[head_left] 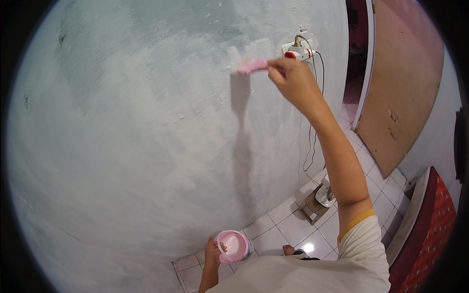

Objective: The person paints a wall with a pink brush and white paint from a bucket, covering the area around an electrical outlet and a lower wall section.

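My right hand (293, 80) is raised at the wall and closed around the handle of a paintbrush (252, 66). The brush is smeared pink, and its blurred bristle end points left, at or very near the wall (161, 146); I cannot tell whether it touches. Low down, my left hand (214, 250) grips a small paint bucket (250, 248) at its left rim, with fingers over the edge. Pale pink paint (238, 246) lies inside the bucket, and pink smears coat its rim. Uneven whitish strokes cover the grey-blue wall.
Just right of the brush, a white socket extension (299, 50) with a plug and hanging cables (312, 132) is on the wall. Below stands a small wooden stool (315, 205) with a white device on it. A brown door (400, 83) and a red-patterned cushioned piece (427, 229) are at right.
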Demonstrator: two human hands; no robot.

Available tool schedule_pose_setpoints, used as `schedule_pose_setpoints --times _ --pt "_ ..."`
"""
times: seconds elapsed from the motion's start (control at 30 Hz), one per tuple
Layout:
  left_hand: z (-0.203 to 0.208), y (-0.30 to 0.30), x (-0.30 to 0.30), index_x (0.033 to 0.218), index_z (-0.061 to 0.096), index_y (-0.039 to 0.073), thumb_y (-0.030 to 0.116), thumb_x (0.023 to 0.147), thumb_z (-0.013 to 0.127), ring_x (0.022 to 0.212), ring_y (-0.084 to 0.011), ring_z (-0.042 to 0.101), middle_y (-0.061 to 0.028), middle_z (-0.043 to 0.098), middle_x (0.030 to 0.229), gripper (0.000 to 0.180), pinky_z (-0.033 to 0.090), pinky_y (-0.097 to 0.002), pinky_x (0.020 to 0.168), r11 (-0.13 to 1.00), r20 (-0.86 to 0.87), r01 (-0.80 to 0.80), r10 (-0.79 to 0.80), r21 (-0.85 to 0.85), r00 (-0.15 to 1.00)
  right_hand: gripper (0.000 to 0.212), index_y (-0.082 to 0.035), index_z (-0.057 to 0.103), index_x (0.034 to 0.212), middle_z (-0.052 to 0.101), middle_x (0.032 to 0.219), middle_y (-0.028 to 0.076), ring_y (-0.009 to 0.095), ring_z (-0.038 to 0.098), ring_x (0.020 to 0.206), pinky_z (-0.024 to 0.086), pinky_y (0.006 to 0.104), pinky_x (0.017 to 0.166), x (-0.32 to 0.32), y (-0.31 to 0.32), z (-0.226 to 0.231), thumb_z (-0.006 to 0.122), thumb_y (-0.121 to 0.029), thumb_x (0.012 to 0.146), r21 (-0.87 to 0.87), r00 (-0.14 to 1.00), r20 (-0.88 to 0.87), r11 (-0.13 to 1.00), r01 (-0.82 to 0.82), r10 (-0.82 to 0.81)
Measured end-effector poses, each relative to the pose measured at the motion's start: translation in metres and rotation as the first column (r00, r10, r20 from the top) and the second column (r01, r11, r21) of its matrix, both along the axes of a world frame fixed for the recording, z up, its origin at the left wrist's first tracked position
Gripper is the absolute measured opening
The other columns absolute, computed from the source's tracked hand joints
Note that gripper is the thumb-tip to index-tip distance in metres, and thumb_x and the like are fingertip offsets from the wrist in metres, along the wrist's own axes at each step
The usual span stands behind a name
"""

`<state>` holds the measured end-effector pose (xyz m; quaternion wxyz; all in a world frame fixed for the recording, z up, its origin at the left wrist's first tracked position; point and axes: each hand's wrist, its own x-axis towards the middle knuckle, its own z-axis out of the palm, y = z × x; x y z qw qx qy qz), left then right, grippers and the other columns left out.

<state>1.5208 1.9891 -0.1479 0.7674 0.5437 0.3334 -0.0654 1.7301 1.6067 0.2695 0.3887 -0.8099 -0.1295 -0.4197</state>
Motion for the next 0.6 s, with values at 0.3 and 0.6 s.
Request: schedule_pose_setpoints --times 0.3,0.6 --pt "-0.014 -0.003 0.002 0.092 0.046 0.002 0.041 0.100 0.044 0.057 -0.0258 0.060 -0.0137 0.056 0.071 0.040 0.052 -0.0374 0.051 1.000 -0.001 0.007 -0.007 0.004 1.000 0.024 -0.002 0.063 0.114 0.065 0.095 0.011 0.018 0.061 0.079 0.049 0.0294 0.072 0.031 0.001 -0.132 0.060 -0.013 0.093 0.248 0.992 0.100 0.964 -0.094 0.072" --pt "-0.006 -0.003 0.003 0.093 0.047 0.003 0.041 0.099 0.044 0.058 -0.0249 0.059 -0.0129 0.057 0.073 0.039 0.052 -0.0367 0.051 1.000 -0.046 0.000 0.000 0.014 0.999 0.031 -0.004 0.052 0.125 0.060 0.113 0.020 0.036 0.061 0.102 0.049 0.0403 0.086 -0.016 0.006 -0.403 0.052 -0.017 0.097 0.294 0.919 -0.368 0.955 -0.030 0.142"
